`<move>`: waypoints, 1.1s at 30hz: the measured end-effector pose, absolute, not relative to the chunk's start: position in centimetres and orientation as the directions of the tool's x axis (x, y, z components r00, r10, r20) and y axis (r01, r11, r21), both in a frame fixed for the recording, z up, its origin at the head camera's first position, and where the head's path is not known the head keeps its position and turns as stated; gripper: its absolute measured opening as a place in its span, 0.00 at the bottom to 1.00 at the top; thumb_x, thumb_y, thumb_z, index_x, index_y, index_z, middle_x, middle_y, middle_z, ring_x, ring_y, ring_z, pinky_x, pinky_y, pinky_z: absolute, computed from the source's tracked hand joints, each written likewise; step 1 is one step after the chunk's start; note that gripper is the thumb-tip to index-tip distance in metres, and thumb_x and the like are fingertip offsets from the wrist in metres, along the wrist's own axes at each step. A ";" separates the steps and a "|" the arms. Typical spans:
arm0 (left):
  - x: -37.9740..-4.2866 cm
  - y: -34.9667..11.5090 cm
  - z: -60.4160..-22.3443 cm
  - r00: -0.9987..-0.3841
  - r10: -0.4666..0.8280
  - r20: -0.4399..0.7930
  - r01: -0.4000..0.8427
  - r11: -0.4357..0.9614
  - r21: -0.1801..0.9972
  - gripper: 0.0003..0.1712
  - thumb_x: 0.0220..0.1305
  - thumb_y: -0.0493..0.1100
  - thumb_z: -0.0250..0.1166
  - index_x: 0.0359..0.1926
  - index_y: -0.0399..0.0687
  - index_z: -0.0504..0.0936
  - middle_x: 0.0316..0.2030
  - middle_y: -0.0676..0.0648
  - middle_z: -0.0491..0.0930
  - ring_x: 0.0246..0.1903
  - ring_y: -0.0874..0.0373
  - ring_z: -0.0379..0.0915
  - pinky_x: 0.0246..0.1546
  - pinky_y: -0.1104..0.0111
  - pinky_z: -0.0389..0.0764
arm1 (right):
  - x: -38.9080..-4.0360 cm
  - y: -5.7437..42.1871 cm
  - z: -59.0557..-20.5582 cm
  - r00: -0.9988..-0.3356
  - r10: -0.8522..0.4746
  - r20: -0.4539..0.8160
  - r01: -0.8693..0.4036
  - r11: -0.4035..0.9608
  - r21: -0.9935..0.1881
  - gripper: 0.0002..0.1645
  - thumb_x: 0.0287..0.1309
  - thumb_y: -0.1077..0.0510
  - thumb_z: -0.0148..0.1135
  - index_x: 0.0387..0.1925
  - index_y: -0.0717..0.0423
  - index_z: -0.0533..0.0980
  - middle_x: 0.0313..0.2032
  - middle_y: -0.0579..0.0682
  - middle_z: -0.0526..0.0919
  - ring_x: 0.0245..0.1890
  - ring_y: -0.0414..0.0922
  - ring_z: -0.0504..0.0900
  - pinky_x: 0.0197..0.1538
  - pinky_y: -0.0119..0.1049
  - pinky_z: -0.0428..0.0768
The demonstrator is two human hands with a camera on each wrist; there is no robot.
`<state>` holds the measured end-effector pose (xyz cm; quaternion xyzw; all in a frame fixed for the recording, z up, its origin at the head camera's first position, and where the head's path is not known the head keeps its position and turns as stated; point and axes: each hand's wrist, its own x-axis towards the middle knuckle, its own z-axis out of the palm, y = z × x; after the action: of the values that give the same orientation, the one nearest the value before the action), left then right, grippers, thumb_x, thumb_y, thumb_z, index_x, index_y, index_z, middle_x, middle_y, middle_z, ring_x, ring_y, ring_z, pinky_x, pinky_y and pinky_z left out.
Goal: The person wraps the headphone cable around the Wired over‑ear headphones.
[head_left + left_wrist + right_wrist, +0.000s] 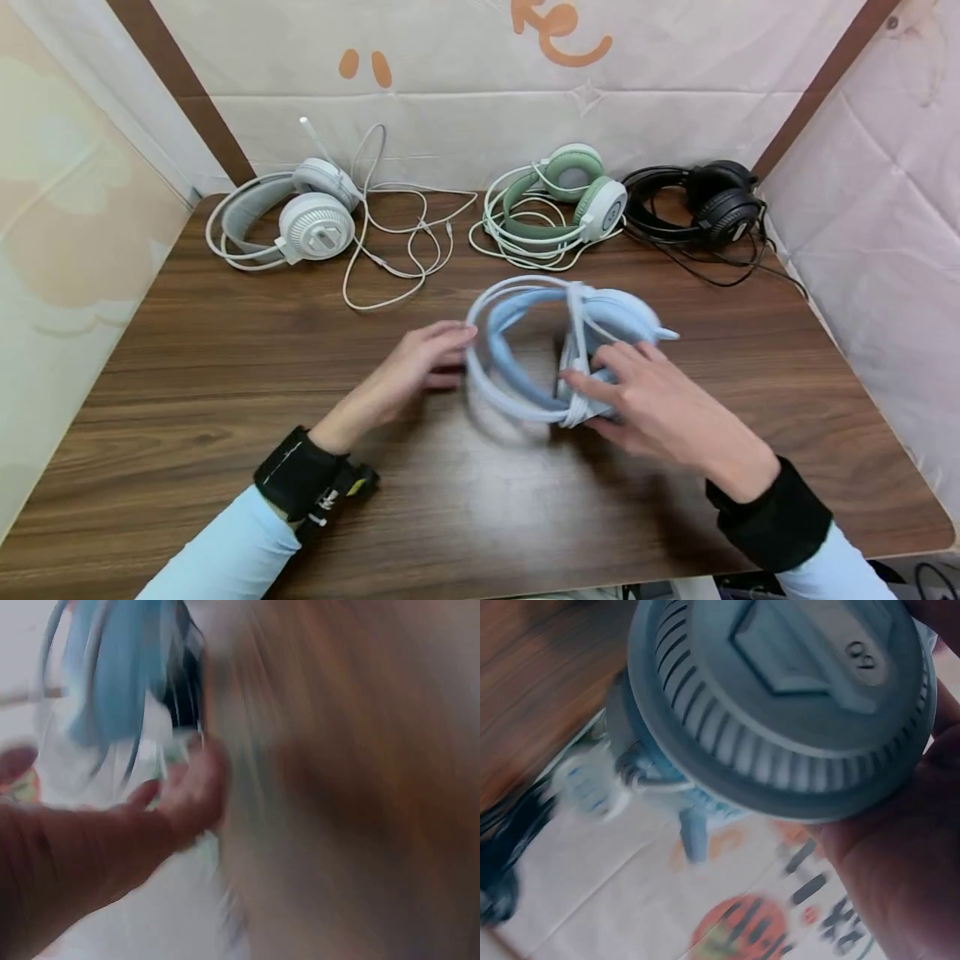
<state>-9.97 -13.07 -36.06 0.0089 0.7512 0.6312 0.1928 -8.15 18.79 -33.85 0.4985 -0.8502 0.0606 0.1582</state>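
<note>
A light-blue headset (622,312) with a white outer headband is held above the front half of the table, its white cable bundled around it. My right hand (660,404) grips it at the near ear cup and the bundled cable. In the right wrist view the ribbed ear cup (780,720) fills the upper part, with fingers at its right edge. My left hand (408,371) is at the left side of the headband, fingers extended, fingertips at or very near the band. The left wrist view is blurred, with the blue headset (116,675) beyond the left hand (180,795).
Along the back of the brown wooden table (247,350) lie a white headset (318,229) with a loose cable (416,283), a green-and-white headset (603,208) and a black headset (723,212). Printed fabric walls (465,125) enclose the back and sides.
</note>
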 end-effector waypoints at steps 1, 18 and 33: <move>-9.9 -13.7 -36.0 -0.953 0.241 -0.186 -0.081 0.389 0.918 0.34 0.73 0.60 0.55 0.71 0.47 0.69 0.64 0.44 0.77 0.64 0.49 0.74 0.66 0.50 0.75 | -8.3 19.5 -34.0 -0.468 -0.815 0.341 -0.855 0.515 0.059 0.36 0.40 0.50 0.84 0.55 0.50 0.81 0.40 0.51 0.77 0.40 0.49 0.75 0.42 0.44 0.71; -2.1 -27.3 -28.4 -0.799 -0.060 0.598 0.203 0.910 0.361 0.36 0.58 0.53 0.70 0.68 0.52 0.77 0.68 0.38 0.75 0.64 0.29 0.72 0.65 0.41 0.71 | -12.4 -3.9 -31.0 -0.242 -0.965 0.105 -0.927 0.261 0.268 0.25 0.58 0.42 0.67 0.56 0.43 0.78 0.52 0.45 0.81 0.55 0.46 0.78 0.52 0.40 0.77; 1.3 -30.7 -30.1 -0.786 -0.204 0.584 0.067 0.910 0.409 0.36 0.59 0.54 0.69 0.67 0.48 0.78 0.65 0.36 0.77 0.64 0.30 0.72 0.64 0.91 0.52 | -16.9 -16.6 -33.5 -0.207 -0.976 -0.063 -0.925 0.175 0.336 0.37 0.66 0.41 0.58 0.75 0.36 0.63 0.71 0.48 0.68 0.71 0.48 0.64 0.69 0.48 0.69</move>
<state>1.35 -30.67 -30.06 -0.0371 0.9217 0.2086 -0.3250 -16.86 -16.59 -33.53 0.6239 -0.7620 -0.1521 0.0836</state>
